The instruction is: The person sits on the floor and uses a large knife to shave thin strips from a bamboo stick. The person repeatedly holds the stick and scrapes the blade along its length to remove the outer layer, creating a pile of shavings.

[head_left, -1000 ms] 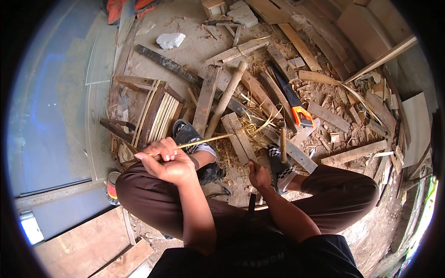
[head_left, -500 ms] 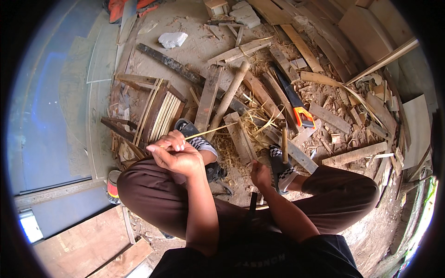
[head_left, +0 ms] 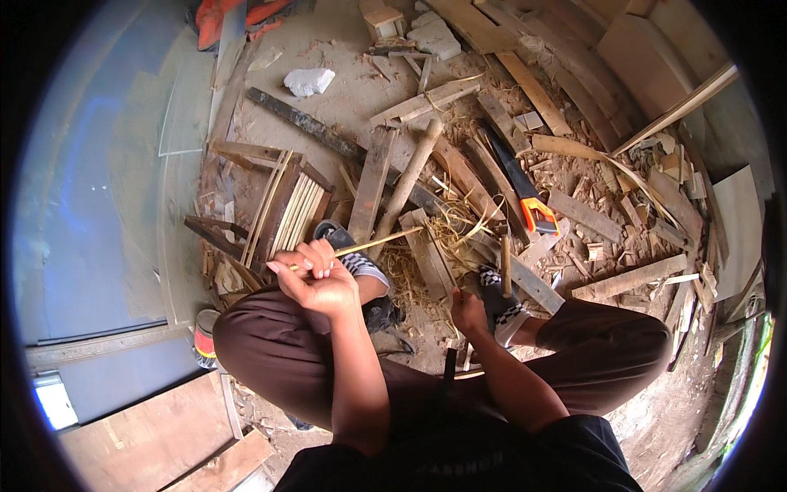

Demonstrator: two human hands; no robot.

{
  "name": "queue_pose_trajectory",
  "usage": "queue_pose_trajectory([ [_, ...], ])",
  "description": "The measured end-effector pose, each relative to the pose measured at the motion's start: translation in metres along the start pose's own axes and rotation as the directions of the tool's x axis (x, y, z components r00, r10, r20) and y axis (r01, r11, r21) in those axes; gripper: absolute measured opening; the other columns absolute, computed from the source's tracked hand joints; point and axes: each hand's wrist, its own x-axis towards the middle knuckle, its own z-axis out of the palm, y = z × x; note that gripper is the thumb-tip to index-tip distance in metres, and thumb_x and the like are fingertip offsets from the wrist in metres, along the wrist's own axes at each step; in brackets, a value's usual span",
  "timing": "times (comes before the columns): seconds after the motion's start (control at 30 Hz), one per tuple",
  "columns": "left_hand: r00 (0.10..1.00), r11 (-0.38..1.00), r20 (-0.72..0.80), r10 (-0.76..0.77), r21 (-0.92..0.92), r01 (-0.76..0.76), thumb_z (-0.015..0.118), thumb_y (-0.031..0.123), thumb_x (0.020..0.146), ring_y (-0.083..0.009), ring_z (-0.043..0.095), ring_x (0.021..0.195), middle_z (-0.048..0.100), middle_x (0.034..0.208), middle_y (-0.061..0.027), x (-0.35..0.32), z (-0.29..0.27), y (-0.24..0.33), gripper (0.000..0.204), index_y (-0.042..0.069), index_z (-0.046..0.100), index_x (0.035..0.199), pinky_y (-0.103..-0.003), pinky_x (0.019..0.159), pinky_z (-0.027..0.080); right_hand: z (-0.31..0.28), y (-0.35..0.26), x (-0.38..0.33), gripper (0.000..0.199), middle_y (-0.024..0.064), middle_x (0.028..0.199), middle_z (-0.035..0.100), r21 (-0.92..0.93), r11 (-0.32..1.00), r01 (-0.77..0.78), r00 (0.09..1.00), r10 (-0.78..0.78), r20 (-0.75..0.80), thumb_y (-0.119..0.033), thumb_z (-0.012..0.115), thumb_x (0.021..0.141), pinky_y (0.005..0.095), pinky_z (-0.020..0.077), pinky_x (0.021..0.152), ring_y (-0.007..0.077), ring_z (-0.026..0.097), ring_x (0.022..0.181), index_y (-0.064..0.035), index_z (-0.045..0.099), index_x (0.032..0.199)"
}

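Observation:
My left hand [head_left: 313, 277] is closed around a thin bamboo stick [head_left: 379, 242], whose far end reaches rightward over a short wooden board [head_left: 425, 252]. My right hand [head_left: 468, 312] is in a fist on what looks like a knife; its narrow dark blade [head_left: 443, 261] runs up along the board's right edge, and the handle is hidden in my fingers. Pale curled shavings [head_left: 459, 220] lie around the board, between my feet. A short wooden stick [head_left: 506, 266] stands near my right shoe.
A handsaw [head_left: 537, 215] with an orange handle lies ahead to the right among planks and scraps. At left is a wooden frame [head_left: 310, 205] with pale slats beside my left knee. A tin can [head_left: 205, 338] stands near a blue-grey panel [head_left: 106, 205]. A white stone [head_left: 309, 81] sits farther off.
The stick's far end has shifted slightly right and down, and shows more length beyond my left hand. My right hand has moved a little to the right. The whole view has shifted slightly.

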Motion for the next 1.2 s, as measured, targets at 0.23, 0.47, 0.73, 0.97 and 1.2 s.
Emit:
queue_pose_trajectory([
  [0.23,0.972,0.995,0.227,-0.068,-0.049,0.082,0.035,0.045,0.109,-0.0097,0.019,0.046,0.026,0.051,0.0025,-0.006,0.009,0.004,0.052,0.011,0.038,0.070,-0.027,0.049,0.018,-0.036,-0.091,-0.027,0.047,0.0308,0.117,0.065,0.204,0.955,0.214,0.940,-0.258,0.221,-0.038,0.045,0.105,0.0483,0.0493,0.098,0.0483,0.061,0.112,-0.0081,0.055,0.141],
  [0.47,0.970,0.981,0.146,-0.194,0.011,0.194,0.033,0.041,0.110,-0.0097,0.015,0.049,0.021,0.053,0.0033,-0.016,0.005,0.016,0.057,0.014,0.024,0.060,-0.028,0.051,0.017,-0.051,-0.131,-0.083,0.053,0.0259,0.142,0.051,0.467,0.785,0.408,0.817,-0.542,0.197,-0.019,0.052,0.104,0.0442,0.0472,0.103,0.0438,0.048,0.131,-0.0131,0.036,0.155],
  [0.73,0.988,0.988,-0.003,-0.152,0.014,0.152,0.037,0.035,0.110,-0.0091,0.015,0.049,0.020,0.054,0.0028,-0.027,0.016,0.008,0.057,0.014,0.021,0.060,-0.028,0.049,0.017,-0.053,-0.153,-0.085,0.053,0.0287,0.113,0.065,0.481,0.679,0.554,0.726,-0.677,0.121,-0.014,0.052,0.103,0.0387,0.0529,0.081,0.0363,0.067,0.083,-0.0116,0.038,0.154],
  [0.97,0.979,0.988,-0.150,-0.136,0.047,0.145,0.040,0.038,0.110,-0.0108,0.017,0.048,0.021,0.054,0.0017,-0.008,0.008,0.011,0.057,0.014,0.022,0.061,-0.028,0.048,0.018,-0.045,-0.122,-0.050,0.050,0.0302,0.115,0.066,0.285,0.950,0.126,0.892,-0.234,0.386,-0.024,0.047,0.106,0.0448,0.0544,0.085,0.0432,0.070,0.095,-0.0140,0.038,0.154],
  [1.2,0.987,0.987,-0.123,-0.106,0.104,0.119,0.038,0.036,0.111,-0.0099,0.018,0.048,0.022,0.054,0.0013,-0.024,0.030,0.013,0.057,0.012,0.024,0.061,-0.027,0.048,0.018,-0.051,-0.141,-0.072,0.050,0.0267,0.131,0.060,0.493,0.763,0.419,0.789,-0.574,0.218,-0.016,0.052,0.103,0.0424,0.0509,0.097,0.0456,0.060,0.117,-0.0125,0.041,0.152],
])
